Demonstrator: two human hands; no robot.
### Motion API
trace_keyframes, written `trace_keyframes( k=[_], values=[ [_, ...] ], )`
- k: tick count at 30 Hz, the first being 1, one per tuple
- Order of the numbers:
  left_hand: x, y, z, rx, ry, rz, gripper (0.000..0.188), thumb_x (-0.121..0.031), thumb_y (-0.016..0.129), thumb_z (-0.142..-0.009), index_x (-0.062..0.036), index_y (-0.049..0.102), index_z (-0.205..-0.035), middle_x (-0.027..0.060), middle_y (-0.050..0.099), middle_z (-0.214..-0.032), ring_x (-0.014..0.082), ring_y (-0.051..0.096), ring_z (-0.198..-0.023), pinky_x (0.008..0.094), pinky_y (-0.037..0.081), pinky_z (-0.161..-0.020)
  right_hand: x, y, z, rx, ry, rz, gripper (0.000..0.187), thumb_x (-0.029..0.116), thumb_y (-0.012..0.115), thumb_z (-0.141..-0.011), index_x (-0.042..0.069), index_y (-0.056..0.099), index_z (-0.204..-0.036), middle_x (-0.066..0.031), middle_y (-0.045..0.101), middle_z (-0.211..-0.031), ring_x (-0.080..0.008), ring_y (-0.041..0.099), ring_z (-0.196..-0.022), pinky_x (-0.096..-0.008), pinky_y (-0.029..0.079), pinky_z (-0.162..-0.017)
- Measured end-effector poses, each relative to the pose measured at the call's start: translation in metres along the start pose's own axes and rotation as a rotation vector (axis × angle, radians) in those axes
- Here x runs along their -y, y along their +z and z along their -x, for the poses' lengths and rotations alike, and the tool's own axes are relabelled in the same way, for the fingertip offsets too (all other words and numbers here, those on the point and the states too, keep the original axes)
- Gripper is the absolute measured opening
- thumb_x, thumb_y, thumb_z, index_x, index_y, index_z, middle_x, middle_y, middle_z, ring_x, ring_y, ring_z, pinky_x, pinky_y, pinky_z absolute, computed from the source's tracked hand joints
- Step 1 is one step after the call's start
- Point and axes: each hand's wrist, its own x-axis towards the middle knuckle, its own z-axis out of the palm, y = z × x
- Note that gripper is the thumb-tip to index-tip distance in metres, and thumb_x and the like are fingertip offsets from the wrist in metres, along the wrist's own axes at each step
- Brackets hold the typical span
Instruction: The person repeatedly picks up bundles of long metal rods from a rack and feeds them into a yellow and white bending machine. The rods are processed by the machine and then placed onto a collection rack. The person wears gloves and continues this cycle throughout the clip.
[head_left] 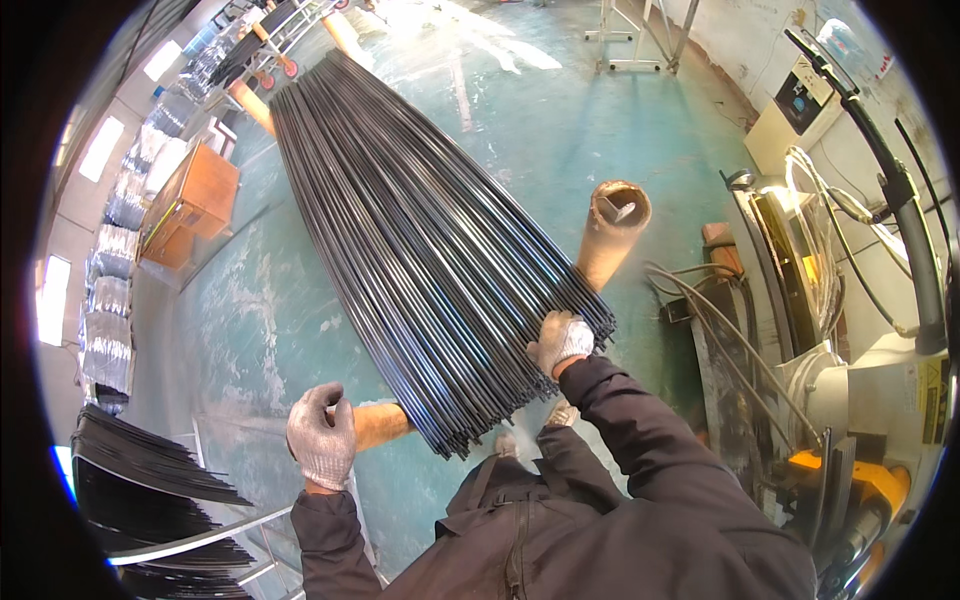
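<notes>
Head view: the two gloved hands are well apart, at either side of the near end of a broad layer of long black rods (pixel 420 260). The right hand (pixel 561 341) is on the rod ends at the layer's right corner, its fingers bent (whether they grip any rods, I cannot tell). The left hand (pixel 322 437) is curled beside a brown cardboard tube (pixel 382 425) that sticks out from under the rods; whether it is closed on the tube is unclear. From between the hands the rods stretch far ahead and toward the left. Just beyond the right hand, an open tube end (pixel 610 235) stands out past the rods. Left of the left hand hang dark strips (pixel 150 465); farther ahead of it is a brown cabinet (pixel 195 205). Well to the right of the right hand are hoses (pixel 735 345) and machinery.
</notes>
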Motion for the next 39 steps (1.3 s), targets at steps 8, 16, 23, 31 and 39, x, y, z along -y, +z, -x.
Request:
trace_keyframes(
  k=[8,16,23,31,39],
  values=[
    [0.000,0.003,-0.001,-0.015,-0.058,0.028,0.017,-0.002,0.079,-0.091,-0.0023,0.080,-0.108,0.0150,0.080,-0.099,0.0345,0.078,-0.092,0.0422,0.061,-0.081,0.011,0.024,-0.008,-0.018,0.009,-0.043,0.048,0.031,0.089,-0.086,0.001,0.069,-0.118,-0.0227,0.083,-0.105,-0.0395,0.084,-0.098,-0.0511,0.068,-0.087],
    [0.002,0.003,0.000,-0.043,-0.054,0.063,0.016,-0.002,0.079,-0.091,-0.0027,0.079,-0.107,0.0150,0.080,-0.099,0.0338,0.078,-0.090,0.0417,0.061,-0.080,0.016,0.022,-0.013,-0.010,0.003,-0.045,0.034,0.024,0.085,-0.091,0.003,0.078,-0.116,-0.0235,0.084,-0.107,-0.0426,0.084,-0.104,-0.0517,0.068,-0.092],
    [0.000,-0.007,0.003,-0.057,-0.006,0.103,0.019,-0.002,0.081,-0.089,-0.0038,0.078,-0.107,0.0138,0.080,-0.099,0.0349,0.077,-0.090,0.0434,0.060,-0.081,0.006,-0.014,-0.027,0.164,0.017,-0.298,0.041,0.030,0.096,-0.079,0.001,0.086,-0.105,-0.0240,0.086,-0.106,-0.0397,0.085,-0.103,-0.0447,0.067,-0.092],
    [0.002,-0.017,0.005,-0.080,0.127,0.146,0.017,0.000,0.079,-0.092,-0.0031,0.078,-0.109,0.0132,0.079,-0.099,0.0293,0.076,-0.087,0.0398,0.057,-0.076,0.009,-0.041,-0.019,0.439,0.126,-0.900,0.068,0.023,0.104,-0.088,-0.018,0.070,-0.130,-0.0212,0.086,-0.105,-0.0289,0.084,-0.089,-0.0393,0.069,-0.087],
    [-0.027,0.027,0.035,0.045,0.047,0.669,0.018,0.003,0.077,-0.095,-0.0031,0.080,-0.111,0.0079,0.080,-0.101,0.0208,0.074,-0.090,0.0366,0.058,-0.087,0.019,-0.026,0.007,0.398,0.254,-1.165,0.035,0.014,0.091,-0.101,-0.009,0.074,-0.121,-0.0094,0.081,-0.100,-0.0175,0.076,-0.082,-0.0354,0.063,-0.074]
  ],
)
